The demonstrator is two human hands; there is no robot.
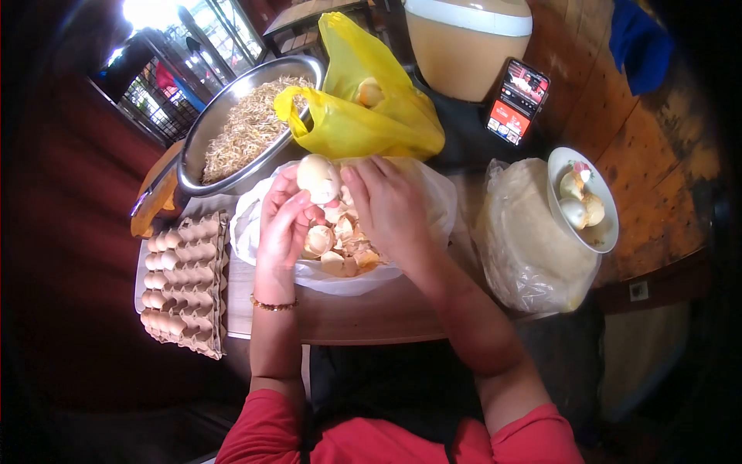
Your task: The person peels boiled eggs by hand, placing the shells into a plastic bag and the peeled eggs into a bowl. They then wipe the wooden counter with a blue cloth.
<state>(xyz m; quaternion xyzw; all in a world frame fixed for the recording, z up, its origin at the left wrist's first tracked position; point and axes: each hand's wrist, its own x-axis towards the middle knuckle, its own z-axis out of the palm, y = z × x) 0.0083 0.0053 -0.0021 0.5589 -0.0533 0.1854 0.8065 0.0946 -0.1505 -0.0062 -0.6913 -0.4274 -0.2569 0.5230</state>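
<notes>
A pale egg (318,177), partly peeled with a white patch showing, is held up in the fingers of my left hand (284,210). My right hand (388,207) is at the egg's right side, fingers bent together and thumb against it; its fingertips are partly hidden. Beneath both hands, broken eggshells (340,246) lie heaped on a white plastic bag (349,284) spread over the table. Off to the right, a white bowl (610,234) holds several peeled eggs (573,213).
An egg carton (202,274) with several eggs stands at left. Behind are a metal basin (188,158) of bean sprouts (251,116), a yellow plastic bag (371,131), a beige container (464,54) and a lit phone (519,100). A clear-wrapped round stack (533,240) sits beside the bowl.
</notes>
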